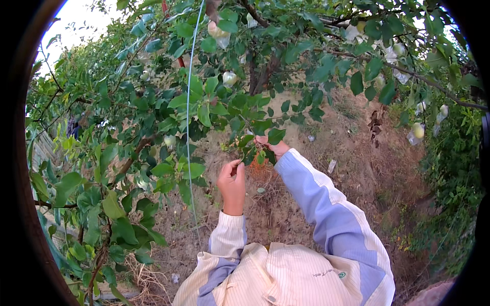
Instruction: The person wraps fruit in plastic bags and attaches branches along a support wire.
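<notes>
My left hand [232,187] is raised at the centre, its thumb and forefinger pinched on the edge of a green leaf [249,156]. Just above and to the right, my right hand [271,146] is curled around a leafy twig [257,132] of a fruit tree, apparently an apple. Leaves in front hide part of its fingers. A pale green apple [170,140] hangs left of my hands, and another apple [229,78] hangs farther up.
A thin pale wire [188,114] runs down left of my hands. Apples in clear bags [416,133] hang at the right, under a long branch [425,81]. Dense foliage [92,214] fills the left. Below lies bare soil [306,191] with scraps of litter [332,166].
</notes>
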Demonstrator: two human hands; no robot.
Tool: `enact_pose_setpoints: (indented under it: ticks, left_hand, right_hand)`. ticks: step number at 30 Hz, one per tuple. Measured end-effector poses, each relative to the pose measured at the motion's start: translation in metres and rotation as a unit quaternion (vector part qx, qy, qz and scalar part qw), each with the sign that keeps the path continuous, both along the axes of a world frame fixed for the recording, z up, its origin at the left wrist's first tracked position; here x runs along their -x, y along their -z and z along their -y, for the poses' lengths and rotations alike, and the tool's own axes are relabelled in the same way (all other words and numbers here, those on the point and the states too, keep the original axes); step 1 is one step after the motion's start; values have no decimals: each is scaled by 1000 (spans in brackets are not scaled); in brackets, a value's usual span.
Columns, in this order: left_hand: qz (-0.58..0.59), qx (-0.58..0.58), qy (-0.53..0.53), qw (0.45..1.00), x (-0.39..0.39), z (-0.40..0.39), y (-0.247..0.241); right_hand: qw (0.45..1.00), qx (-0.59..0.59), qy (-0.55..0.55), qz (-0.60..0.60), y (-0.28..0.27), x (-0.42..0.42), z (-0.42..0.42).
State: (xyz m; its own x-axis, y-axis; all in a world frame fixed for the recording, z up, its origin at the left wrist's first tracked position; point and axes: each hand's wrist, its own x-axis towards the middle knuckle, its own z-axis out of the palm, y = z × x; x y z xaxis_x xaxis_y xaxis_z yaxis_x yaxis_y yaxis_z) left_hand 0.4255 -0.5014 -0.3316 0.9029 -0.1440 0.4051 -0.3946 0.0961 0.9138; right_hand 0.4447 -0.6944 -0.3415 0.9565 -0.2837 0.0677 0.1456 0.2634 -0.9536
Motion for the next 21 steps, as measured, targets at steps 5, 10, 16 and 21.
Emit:
enact_pose_setpoints:
  ticks: [5, 10, 16, 21]
  left_hand:
    - [10, 62, -14, 998, -7, 20, 2]
    - [-29, 148, 15, 988, -14, 31, -7]
    - [-75, 180, 58, 979, -18, 48, -6]
    - [96, 68, 102, 988, 33, 58, -33]
  right_hand:
    - [984, -126, 58, -116, -32, 5, 10]
    - [949, -120, 282, -71, -52, 34, 1]
    - [965, 8, 263, 7, -43, 78, -14]
    - [973, -154, 131, -114, -17, 111, -52]
